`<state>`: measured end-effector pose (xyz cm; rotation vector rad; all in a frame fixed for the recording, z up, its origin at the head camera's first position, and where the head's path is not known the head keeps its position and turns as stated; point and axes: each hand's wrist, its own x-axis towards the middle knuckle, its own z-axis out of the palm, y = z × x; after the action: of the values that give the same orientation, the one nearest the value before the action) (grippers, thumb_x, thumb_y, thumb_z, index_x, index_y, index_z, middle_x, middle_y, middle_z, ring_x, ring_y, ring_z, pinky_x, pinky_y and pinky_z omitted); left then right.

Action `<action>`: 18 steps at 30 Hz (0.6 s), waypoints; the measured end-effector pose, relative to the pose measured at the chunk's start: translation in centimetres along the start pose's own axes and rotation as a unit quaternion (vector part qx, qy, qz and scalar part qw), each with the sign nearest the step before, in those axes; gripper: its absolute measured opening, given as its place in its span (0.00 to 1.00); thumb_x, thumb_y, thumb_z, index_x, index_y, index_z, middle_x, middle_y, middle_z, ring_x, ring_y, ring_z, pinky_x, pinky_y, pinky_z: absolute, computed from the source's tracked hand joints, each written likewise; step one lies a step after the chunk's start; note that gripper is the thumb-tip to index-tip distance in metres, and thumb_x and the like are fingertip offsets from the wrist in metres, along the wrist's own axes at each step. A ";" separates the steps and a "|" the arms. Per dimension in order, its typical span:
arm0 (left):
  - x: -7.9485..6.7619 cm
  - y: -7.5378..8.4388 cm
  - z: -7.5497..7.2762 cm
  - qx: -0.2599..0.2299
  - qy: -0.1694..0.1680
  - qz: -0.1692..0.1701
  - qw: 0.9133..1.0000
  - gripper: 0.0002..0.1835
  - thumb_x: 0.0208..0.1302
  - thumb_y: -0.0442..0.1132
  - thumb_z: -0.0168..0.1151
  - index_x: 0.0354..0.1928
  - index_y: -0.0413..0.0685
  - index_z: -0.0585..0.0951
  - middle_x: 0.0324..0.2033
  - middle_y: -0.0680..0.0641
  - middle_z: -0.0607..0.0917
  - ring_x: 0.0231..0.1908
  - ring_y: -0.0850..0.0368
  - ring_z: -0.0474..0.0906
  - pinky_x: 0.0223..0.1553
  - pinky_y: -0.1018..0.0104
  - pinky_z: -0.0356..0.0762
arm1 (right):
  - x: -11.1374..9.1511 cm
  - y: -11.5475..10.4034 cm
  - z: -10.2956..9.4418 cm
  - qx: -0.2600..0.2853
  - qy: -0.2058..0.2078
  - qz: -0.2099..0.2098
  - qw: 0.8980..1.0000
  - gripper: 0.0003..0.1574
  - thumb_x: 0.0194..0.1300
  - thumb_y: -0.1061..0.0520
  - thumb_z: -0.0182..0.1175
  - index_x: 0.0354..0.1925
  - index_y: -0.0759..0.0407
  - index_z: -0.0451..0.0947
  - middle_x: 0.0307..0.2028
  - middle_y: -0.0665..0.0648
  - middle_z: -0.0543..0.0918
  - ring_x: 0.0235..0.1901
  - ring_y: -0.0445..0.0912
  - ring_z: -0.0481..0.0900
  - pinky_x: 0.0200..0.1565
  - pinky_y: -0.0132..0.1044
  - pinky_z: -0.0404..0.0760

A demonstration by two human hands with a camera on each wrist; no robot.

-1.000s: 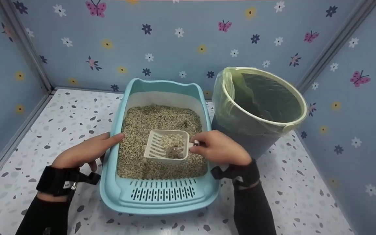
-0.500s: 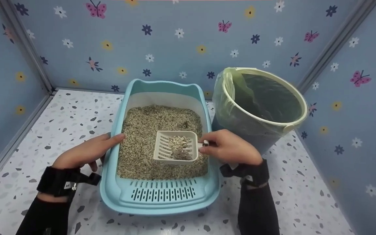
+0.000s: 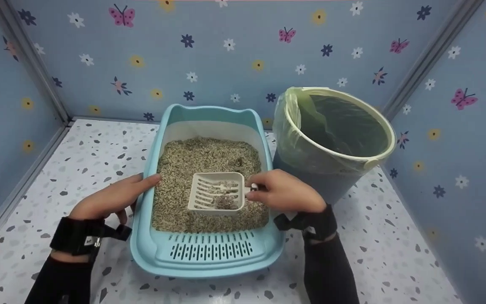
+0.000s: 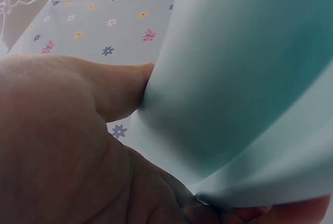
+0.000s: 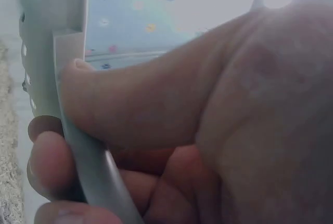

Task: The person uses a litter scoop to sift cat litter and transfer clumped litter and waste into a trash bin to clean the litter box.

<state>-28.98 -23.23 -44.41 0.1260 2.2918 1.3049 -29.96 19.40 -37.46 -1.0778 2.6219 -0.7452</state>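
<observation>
A blue litter box (image 3: pixel 209 268) holds brown granular litter (image 3: pixel 179 160). My left hand (image 3: pixel 114 194) grips its left side, thumb over the rim; in the left wrist view, fingers curl under the edge of the blue wall (image 4: pixel 229 78). My right hand (image 3: pixel 289 192) holds a white slotted litter scoop (image 3: pixel 196 202) by its handle (image 5: pixel 101 174), thumb on one side and fingers curled round the other. The scoop is level over the middle of the litter. In it lie a greyish clump (image 3: pixel 226 202) and a few loose grains, with most slots showing.
A bin (image 3: pixel 327 181) lined with a thin yellowish bag stands right of the litter box, close to it. Blue flowered panels (image 3: pixel 217 25) rise at the back and both sides. The surface (image 3: pixel 108 143) below is white with grey specks.
The scoop moved right, then back left. Much of the loose litter in it has dropped through the slots, while the clump stays. My left hand keeps its grip on the box.
</observation>
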 end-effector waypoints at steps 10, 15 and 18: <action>0.3 -0.1 0.6 -0.010 -0.004 -0.004 1.000 0.46 0.81 0.78 0.45 0.71 0.40 0.67 0.46 0.37 0.79 0.32 0.46 0.82 0.21 0.50 0.87 | -0.2 0.1 0.2 -0.004 0.000 0.013 1.000 0.09 0.82 0.47 0.66 0.45 0.48 0.87 0.30 0.43 0.80 0.30 0.40 0.77 0.37 0.41 0.80; 0.1 -0.3 0.6 -0.009 0.001 -0.002 1.000 0.45 0.82 0.77 0.45 0.71 0.40 0.68 0.46 0.37 0.80 0.32 0.47 0.83 0.20 0.50 0.87 | -0.4 0.2 0.3 -0.002 0.004 0.026 1.000 0.08 0.81 0.48 0.67 0.44 0.49 0.88 0.29 0.43 0.80 0.30 0.40 0.77 0.37 0.41 0.80; -0.1 -0.6 0.6 -0.007 0.004 -0.005 1.000 0.44 0.83 0.76 0.45 0.70 0.40 0.68 0.45 0.37 0.80 0.29 0.46 0.81 0.20 0.51 0.87 | 0.1 0.1 0.6 -0.001 -0.002 0.023 1.000 0.09 0.82 0.47 0.65 0.43 0.47 0.87 0.29 0.41 0.80 0.30 0.40 0.77 0.38 0.41 0.80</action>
<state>-28.52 -23.07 -45.09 0.1052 2.2858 1.3195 -29.86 19.20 -38.08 -1.0152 2.6347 -0.7295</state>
